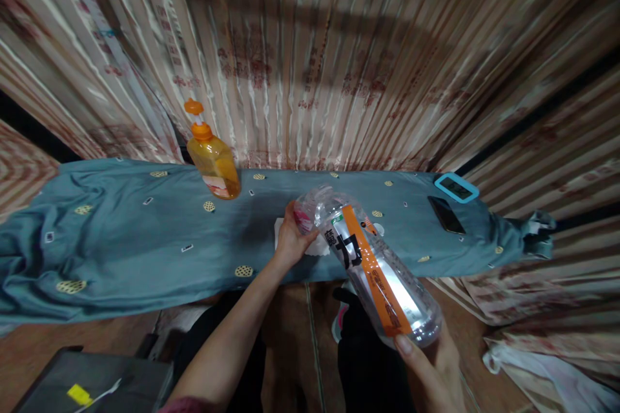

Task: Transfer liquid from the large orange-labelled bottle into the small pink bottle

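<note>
My right hand (433,364) grips a large clear plastic bottle (375,271) near its base. The bottle has an orange and silver label with dark characters. It slants, with its neck end up and to the left. My left hand (292,239) is wrapped around a smaller clear plastic container (306,211) with pink markings, right at the big bottle's neck end. Whether the two touch, and the container's exact kind, I cannot tell. A white cloth or paper piece (317,246) lies beneath them. A small white round thing (379,230) lies just beyond the big bottle.
On the blue-green cloth-covered table (159,258) stands an orange pump bottle (216,164) at back left. A blue-framed digital clock (456,188) and a dark phone (446,215) lie to the right. Patterned curtains (290,77) hang behind. A dark stool (111,377) is at lower left.
</note>
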A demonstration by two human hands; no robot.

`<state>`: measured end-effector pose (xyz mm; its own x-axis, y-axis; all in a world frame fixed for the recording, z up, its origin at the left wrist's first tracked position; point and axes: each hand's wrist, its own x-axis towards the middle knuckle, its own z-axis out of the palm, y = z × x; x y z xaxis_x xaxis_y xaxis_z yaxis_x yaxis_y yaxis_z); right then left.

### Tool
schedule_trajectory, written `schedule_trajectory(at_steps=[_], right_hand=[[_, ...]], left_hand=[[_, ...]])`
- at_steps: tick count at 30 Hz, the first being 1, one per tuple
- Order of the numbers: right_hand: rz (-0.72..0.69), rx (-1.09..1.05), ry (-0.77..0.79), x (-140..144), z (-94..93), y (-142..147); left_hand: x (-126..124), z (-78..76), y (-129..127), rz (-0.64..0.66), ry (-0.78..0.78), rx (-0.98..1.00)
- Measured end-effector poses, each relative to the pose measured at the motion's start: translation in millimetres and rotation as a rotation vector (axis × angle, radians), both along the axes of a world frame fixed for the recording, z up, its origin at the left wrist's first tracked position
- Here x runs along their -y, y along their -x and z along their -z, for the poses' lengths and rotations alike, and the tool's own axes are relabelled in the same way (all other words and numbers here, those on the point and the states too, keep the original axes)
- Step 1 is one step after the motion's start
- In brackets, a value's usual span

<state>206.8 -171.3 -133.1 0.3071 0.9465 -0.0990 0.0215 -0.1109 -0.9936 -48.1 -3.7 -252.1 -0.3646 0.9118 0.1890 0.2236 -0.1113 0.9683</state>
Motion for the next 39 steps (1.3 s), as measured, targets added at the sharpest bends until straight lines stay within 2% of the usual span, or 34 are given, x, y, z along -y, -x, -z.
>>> schedule_trajectory(at_steps=[8,22,28,39], right_hand=[[-0.005,-0.041,-0.009,-0.7,1.4,0.3],[-0.006,0.104,-0.016,-1.7,4.0,-6.4],[-0.027,0.137,-0.035,-2.8,9.3,-11.4],[-0.021,0.095,-0.028,-1.9,6.3,-9.5]], left_hand=[[1.2,-1.9,0.0,-0.003,0.006,-0.008],[-2.6,7.1,-0.1,-0.003,-0.035,-0.006],[-0.7,4.4,0.5,-0.01,-0.012,-0.014],[-0.5,2.6,-0.1,-0.007,-0.016,-0.025]])
